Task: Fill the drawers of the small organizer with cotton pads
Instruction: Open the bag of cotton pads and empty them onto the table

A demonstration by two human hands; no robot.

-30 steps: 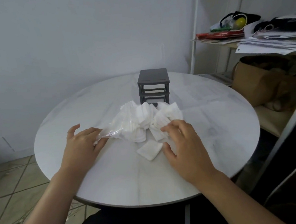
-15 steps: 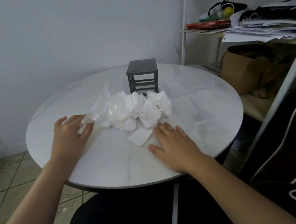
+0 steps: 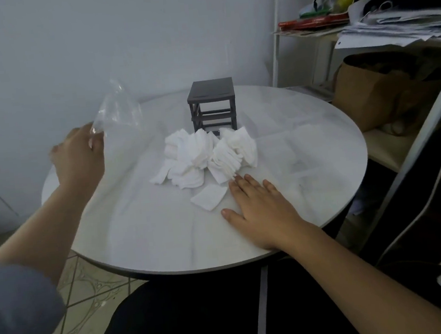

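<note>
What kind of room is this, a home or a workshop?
Probably a lived-in room at home: a round table, a shelf piled with papers, and what looks like a guitar.

I can read no text, label, brand or number anywhere from here; the stacked papers (image 3: 394,23) at far right and the red book (image 3: 313,22) beside them are too blurred for me to make out any lettering; the organizer (image 3: 211,101) shows no marking I can read.
</note>
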